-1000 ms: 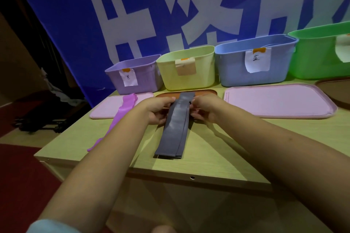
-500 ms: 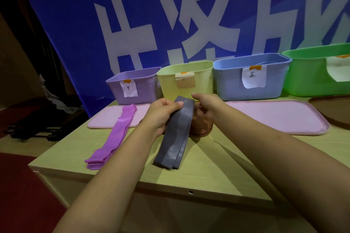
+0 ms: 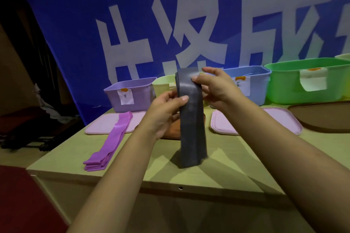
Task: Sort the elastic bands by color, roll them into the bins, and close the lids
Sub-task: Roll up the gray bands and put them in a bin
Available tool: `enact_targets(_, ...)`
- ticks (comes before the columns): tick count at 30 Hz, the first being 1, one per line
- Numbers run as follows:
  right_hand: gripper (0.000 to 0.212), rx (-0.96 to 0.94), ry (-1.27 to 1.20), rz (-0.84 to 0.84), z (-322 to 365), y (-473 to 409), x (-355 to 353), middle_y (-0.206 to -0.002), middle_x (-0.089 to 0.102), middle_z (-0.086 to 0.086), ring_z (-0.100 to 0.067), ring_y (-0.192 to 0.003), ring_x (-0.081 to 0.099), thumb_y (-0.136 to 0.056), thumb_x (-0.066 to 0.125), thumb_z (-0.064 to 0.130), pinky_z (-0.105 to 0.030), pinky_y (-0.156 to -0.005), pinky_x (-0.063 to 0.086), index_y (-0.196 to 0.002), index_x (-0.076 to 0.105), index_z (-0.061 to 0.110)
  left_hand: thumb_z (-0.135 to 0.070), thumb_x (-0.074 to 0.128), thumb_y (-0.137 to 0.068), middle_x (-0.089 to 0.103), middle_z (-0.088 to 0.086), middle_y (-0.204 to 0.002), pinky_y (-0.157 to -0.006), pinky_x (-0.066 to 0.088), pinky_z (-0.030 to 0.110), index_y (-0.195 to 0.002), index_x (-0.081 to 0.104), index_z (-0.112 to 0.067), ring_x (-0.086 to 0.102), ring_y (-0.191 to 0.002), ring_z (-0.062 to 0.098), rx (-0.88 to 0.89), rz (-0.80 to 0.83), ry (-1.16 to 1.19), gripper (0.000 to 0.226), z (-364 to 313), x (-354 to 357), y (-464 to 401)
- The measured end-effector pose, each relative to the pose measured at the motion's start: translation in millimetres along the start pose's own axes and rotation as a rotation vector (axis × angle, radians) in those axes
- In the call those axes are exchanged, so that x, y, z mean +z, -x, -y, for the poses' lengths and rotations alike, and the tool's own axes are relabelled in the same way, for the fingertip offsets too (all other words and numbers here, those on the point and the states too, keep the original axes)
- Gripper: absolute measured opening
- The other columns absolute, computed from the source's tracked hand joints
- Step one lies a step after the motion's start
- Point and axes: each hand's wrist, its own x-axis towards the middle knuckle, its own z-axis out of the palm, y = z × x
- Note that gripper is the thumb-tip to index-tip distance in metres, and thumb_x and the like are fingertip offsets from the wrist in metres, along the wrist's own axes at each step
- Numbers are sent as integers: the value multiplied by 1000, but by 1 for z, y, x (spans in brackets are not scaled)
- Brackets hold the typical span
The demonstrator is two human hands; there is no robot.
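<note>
grey band [image 3: 191, 119]: hanging upright between both hands, lower end touching the table
purple bands [image 3: 111, 142]: lying stacked flat, near left
bins [image 3: 130, 96]: standing open along the far edge
lids [image 3: 253, 121]: lying flat before them

Grey band [image 3: 191, 119] smooth, faintly glossy rubber; bins [image 3: 130, 98] matt plastic; table [image 3: 151, 161] matt wood.

A blue banner [image 3: 75, 24] with white characters hangs behind the wooden table [image 3: 151, 166].
</note>
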Motion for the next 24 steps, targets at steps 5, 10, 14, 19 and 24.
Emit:
enact_targets(5,50,-134,65,34,35,57,-19,-101,64,-1,-19,-93,66,-82,68,5,-27,-67,57,-125,45,18,-42,54,-87,66,8,-113,-78,54,33,-126,54,-15,64,-102,24,32,49,246,47,-32,42,24)
enact_targets(10,49,-207,107,40,50,115,-47,-82,72,6,-14,-83,71,-80,68,0,-27,-64,58,-120,47,19,-36,58,-90,70,10,-102,-80,58,38,-116,60,-12,69,-93,24,85,-16,293,35,-44,84,48)
enact_targets(14,53,-199,139,45,45,149,-72,-90,69,-2,-18,-85,70,-78,66,-6,-29,-62,59,-120,46,19,-18,55,-94,72,6,-86,-67,56,31,-101,64,-9,69,-79,18,183,55,180,14,-35,103,63)
enact_targets(19,54,-161,274,60,22,158,-98,-101,66,-6,-21,-91,67,-76,68,-5,-33,-70,58,-118,50,24,-11,56,-93,72,2,-91,-76,56,36,-96,63,-17,68,-87,19,242,75,88,10,2,117,74)
enact_targets(24,37,-240,135,-11,1,140,-105,-106,67,-6,-13,-95,66,-73,68,13,-26,-77,56,-107,57,22,-4,63,-87,71,-2,-89,-79,53,28,-92,65,-20,66,-89,12,268,109,76,17,42,121,66)
